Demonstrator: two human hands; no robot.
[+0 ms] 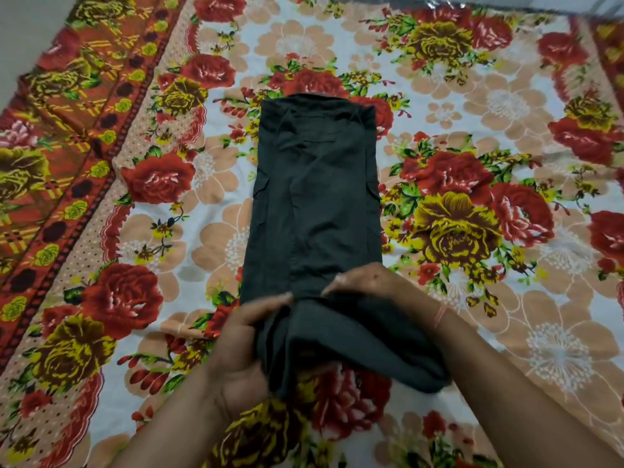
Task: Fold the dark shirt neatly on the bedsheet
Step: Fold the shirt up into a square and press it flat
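Observation:
The dark shirt [315, 197] lies on the flowered bedsheet [472, 231] as a long narrow strip, its sides folded in, its collar end far from me. Its near end is lifted and bunched towards me. My left hand [243, 346] grips the left side of that bunched end, thumb on top. My right hand [368, 282] holds the right side of it, fingers curled over the fold and a thin pink thread on the wrist. Part of the shirt's hem hangs down between my forearms.
The bedsheet has large red and yellow roses on a pale ground, with an orange patterned border [67, 146] along the left. A strip of plain floor or wall [30, 25] shows at the top left.

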